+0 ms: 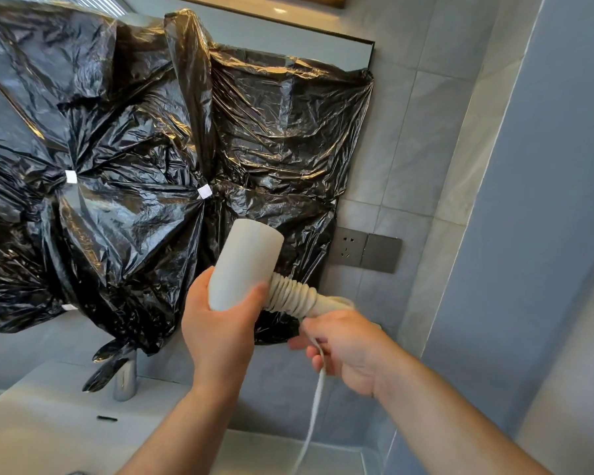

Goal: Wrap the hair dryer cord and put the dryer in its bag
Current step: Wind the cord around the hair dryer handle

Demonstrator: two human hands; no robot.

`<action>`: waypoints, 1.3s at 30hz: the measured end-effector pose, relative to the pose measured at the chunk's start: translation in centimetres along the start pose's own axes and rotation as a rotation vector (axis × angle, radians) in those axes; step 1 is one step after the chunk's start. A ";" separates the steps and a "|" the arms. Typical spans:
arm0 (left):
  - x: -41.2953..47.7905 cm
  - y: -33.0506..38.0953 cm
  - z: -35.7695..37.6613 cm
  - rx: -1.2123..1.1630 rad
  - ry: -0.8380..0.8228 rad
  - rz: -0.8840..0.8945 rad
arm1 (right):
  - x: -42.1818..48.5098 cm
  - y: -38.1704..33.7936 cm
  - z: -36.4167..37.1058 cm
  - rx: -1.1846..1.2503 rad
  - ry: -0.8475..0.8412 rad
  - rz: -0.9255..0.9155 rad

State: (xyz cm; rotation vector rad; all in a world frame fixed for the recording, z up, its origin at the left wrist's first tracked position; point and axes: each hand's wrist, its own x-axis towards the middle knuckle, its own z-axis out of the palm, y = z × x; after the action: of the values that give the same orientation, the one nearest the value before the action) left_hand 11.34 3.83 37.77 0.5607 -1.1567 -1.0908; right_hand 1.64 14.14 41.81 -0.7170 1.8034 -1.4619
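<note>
The left hand (216,323) is closed around the rear of the hair dryer (244,265), thumb on one side of the white barrel and fingers on the other, holding it up in front of the wall with the barrel pointing up and away. The right hand (347,347) sits just beside it, curled over the end of the handle, pinching the cord (314,399) between thumb and fingers. Many turns of that cord lie tight and side by side around the handle, from the barrel out to the right hand; the loose remainder hangs down from the right hand past the wrist toward the bottom edge of the view. Behind the dryer, black plastic sheeting (134,149) is taped over the mirror with small white tape squares. To the right, 2 dark wall plates (366,250) sit on the grey tiles. Below left are a chrome faucet (125,378) and the pale countertop (48,430).
</note>
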 end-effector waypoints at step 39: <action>2.5 0.0 -0.7 -0.365 -0.428 -0.511 | -0.9 -0.4 -4.6 0.473 -0.216 -0.185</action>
State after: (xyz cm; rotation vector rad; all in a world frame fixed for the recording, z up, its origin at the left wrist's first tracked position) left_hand 11.97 1.44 38.63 0.3457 -1.1626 -1.8864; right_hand -1.49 17.50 42.89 -0.7722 1.1898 -1.7707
